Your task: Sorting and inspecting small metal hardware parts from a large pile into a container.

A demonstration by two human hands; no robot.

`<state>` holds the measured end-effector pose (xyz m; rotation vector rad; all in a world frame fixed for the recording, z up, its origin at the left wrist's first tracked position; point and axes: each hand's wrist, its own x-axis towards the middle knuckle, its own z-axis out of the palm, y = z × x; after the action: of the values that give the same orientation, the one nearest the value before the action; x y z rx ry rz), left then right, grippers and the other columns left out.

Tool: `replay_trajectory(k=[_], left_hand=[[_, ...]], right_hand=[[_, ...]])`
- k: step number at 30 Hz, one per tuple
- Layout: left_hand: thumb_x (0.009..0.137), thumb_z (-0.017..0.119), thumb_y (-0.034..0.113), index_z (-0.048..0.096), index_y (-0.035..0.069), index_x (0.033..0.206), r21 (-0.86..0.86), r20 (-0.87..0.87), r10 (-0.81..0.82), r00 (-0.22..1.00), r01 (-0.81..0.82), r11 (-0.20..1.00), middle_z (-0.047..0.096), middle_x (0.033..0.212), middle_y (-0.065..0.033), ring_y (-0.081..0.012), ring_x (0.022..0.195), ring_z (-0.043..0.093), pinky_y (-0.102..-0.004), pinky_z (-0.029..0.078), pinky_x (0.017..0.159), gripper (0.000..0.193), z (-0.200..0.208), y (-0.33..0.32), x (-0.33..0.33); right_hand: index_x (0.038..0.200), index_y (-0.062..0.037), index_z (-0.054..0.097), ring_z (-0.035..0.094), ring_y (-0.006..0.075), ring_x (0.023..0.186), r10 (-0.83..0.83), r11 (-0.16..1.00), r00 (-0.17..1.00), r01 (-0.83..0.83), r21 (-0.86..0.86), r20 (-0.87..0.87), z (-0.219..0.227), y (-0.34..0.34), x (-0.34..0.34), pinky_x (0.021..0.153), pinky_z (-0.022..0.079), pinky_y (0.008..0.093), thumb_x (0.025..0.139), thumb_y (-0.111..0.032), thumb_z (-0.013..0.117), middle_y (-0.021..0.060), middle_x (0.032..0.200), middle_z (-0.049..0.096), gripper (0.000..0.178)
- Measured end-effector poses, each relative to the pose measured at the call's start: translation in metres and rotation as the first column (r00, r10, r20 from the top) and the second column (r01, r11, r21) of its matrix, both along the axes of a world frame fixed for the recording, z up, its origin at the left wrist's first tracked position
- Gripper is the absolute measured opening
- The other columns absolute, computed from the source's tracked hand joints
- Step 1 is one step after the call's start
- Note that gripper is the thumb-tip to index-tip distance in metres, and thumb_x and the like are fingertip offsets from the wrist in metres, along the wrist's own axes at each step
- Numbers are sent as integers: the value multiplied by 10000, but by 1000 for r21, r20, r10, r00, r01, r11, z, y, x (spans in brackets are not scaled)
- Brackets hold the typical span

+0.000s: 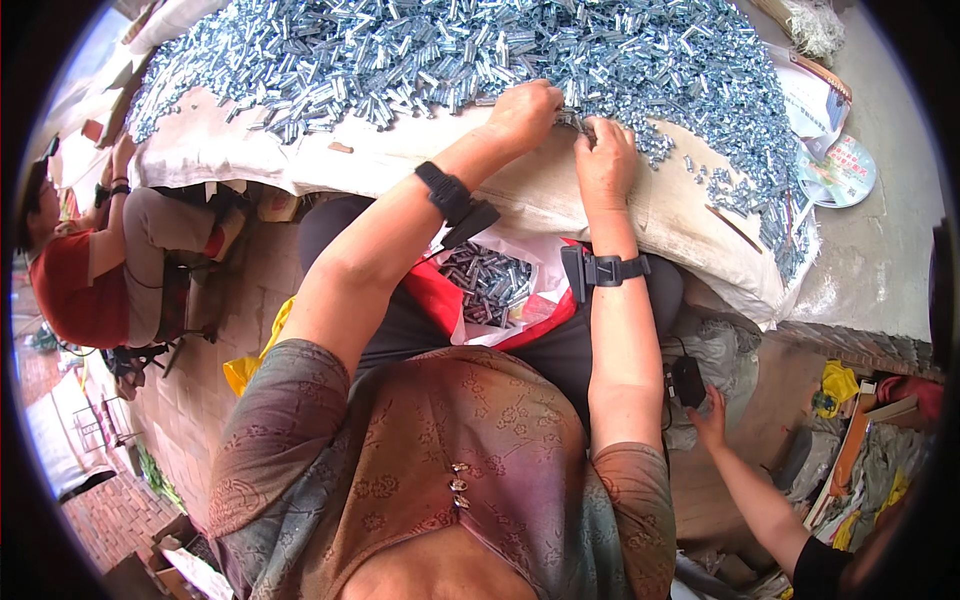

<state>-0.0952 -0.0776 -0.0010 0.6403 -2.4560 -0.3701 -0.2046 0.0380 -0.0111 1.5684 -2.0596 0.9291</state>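
Note:
A wide heap of small shiny metal tubes [420, 50] covers the cloth-topped table in front of me. At the heap's near edge my left hand [525, 115] is closed, fingertips bent down toward a small metal piece [568, 118]. Just right of it, my right hand [606, 162] is closed with thumb and fingers pinched together close to that same piece. What exactly each hand grips is too small to make out. In my lap lies an open red and white bag [550, 312] holding many metal pieces [487, 285], darker-looking than the heap.
Small nut-like pieces [725, 190] lie at the heap's right side. A round fan [840, 172] rests beyond the table's right corner. At left sits a person in red [85, 285]. Another person's hand [712, 418] reaches in at lower right, beside a black device [688, 381].

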Motion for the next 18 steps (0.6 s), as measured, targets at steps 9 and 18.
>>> replay_trajectory(k=[9, 18], left_hand=[[829, 607, 80, 587, 7, 984, 737, -330, -12, 944, 266, 621, 622, 751, -37, -76, 641, 579, -207, 457, 527, 172, 25, 42, 74], [860, 591, 124, 577, 46, 958, 823, -267, 82, 960, 183, 538, 598, 701, 3, -48, 596, 552, -178, 412, 498, 126, 8, 36, 123]], right_hand=[[988, -28, 589, 596, 170, 699, 317, 946, 606, -258, -197, 729, 5, 14, 65, 654, 492, 292, 761, -14, 583, 102, 845, 587, 228], [933, -56, 587, 582, 273, 879, 36, 983, 920, -102, 150, 390, 31, 16, 59, 716, 483, 388, 789, -123, 585, 118, 925, 581, 159]])
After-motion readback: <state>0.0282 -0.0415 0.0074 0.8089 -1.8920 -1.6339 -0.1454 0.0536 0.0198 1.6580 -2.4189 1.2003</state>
